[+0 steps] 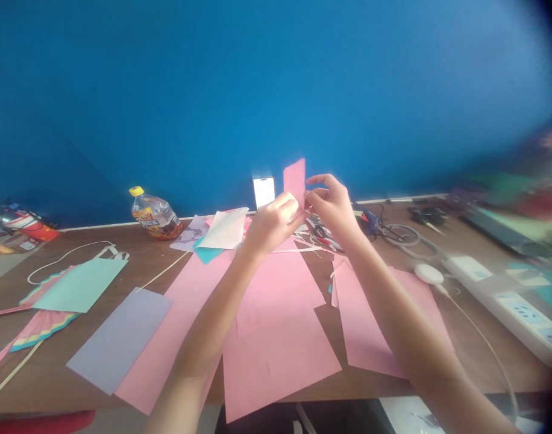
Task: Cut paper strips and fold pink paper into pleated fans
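A small rectangular piece of smooth pink paper stands upright, raised above the tabletop near its back edge. The left hand pinches its lower part with curled fingers; the right hand is half open at its right side, and whether it grips is unclear. Large flat pink paper sheets lie below the forearms, some jutting past the front edge. A transparent plastic bottle with a yellow cap stands by the back edge, left of a white-screened phone. Rightward, a long white power strip crowds that side; brown wood shows between it and the sheets.
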The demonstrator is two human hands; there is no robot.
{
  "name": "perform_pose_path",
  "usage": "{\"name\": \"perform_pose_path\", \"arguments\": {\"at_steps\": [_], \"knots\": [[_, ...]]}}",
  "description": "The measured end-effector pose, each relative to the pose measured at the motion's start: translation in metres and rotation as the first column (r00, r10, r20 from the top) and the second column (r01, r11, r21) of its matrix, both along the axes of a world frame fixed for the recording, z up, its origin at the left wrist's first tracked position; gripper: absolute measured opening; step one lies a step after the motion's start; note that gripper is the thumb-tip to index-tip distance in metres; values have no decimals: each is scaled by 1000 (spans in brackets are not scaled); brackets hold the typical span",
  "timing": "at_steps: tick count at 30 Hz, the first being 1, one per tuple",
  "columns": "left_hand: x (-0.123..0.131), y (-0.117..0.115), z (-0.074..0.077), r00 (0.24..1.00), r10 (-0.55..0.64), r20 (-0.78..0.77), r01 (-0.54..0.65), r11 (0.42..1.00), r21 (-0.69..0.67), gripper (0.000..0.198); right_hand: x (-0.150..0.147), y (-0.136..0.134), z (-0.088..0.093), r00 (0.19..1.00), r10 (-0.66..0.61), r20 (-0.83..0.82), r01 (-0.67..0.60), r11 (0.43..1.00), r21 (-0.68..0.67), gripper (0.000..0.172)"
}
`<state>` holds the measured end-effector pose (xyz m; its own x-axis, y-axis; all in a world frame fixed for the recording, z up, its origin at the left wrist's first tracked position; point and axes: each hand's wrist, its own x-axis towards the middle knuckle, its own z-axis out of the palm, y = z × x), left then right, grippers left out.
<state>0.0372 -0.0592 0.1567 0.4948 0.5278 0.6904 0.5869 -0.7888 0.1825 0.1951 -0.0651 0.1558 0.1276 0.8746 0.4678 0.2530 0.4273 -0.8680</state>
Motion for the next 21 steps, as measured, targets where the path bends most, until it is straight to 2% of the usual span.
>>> {"name": "perform_pose_path", "arguments": {"at_steps": [5,8,12,16,21], "knots": [[-6,5,3,988,98,118,-98,995,-5,36,0,-5,6,972,223,79,-224,975,2,39],[-8,7,4,981,119,156,-119,993,-6,35,0,-7,8,951,267,156,-273,962,14,38],[-8,7,5,975,131,177,-129,991,-24,33,-2,-6,7,958,220,183,-230,973,32,35],[-8,6,6,974,130,185,-126,991,-35,30,-9,-6,4,978,178,113,-182,983,33,32],[-7,4,6,974,134,182,-129,991,-40,29,-15,-2,-3,997,68,28,-69,997,44,21]]}}
